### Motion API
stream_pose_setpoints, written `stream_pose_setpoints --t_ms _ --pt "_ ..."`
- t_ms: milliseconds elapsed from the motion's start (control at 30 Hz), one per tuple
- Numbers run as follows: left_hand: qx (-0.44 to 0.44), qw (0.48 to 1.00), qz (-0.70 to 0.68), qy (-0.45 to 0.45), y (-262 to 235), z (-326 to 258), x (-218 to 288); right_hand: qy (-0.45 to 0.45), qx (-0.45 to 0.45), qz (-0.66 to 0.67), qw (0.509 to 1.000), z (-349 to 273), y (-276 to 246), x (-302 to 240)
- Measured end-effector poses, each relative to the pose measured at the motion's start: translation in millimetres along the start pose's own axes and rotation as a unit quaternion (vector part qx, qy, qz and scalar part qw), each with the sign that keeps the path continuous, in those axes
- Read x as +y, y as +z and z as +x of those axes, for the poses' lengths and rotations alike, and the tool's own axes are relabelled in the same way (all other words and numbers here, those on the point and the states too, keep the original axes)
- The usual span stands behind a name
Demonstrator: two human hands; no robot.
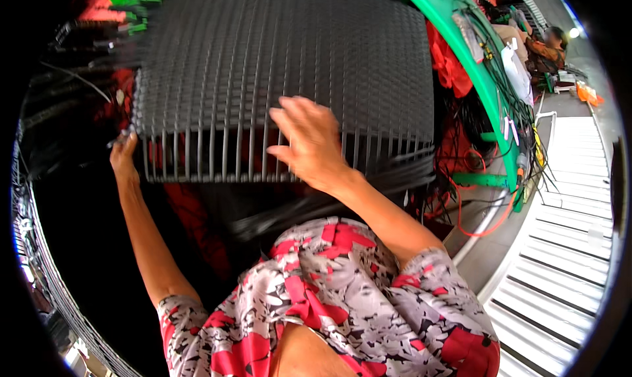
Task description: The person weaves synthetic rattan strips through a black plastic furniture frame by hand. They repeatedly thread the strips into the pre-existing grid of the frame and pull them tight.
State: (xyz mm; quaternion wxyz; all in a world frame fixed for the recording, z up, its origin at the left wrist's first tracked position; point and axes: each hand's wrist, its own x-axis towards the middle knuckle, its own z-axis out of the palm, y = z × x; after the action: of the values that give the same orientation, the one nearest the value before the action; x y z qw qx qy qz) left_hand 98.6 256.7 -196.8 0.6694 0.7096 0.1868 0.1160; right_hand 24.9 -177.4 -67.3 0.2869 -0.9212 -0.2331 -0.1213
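Note:
A large dark grey woven wicker panel (283,67) fills the upper middle. Its weave is closed in the upper part, and bare upright ribs show along the lower part, down to a bottom rail. My left hand (124,152) is at the panel's left edge, near the lower corner. Its fingers are closed there, and what they hold is too dark to make out. My right hand (309,140) hovers or rests over the lower weave and ribs, fingers apart and slightly blurred, with nothing seen in it. Loose dark strands (355,189) pass below the panel, smeared by motion.
A green curved frame (454,41) arches behind the panel at right, with cables (510,107) and red cloth (451,64) near it. Farther right lies a white slatted surface (559,245). Another person (548,51) sits at the far right.

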Motion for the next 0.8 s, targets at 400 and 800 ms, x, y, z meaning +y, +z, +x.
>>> stream_pose_setpoints --t_ms 400,800 --pt "-0.045 0.978 0.202 -0.042 -2 -35 7 0.518 0.014 0.153 0.841 -164 -128 189" --pt "0.028 0.987 0.158 -0.029 16 -32 -2 0.452 0.172 0.558 0.674 -231 -111 165"
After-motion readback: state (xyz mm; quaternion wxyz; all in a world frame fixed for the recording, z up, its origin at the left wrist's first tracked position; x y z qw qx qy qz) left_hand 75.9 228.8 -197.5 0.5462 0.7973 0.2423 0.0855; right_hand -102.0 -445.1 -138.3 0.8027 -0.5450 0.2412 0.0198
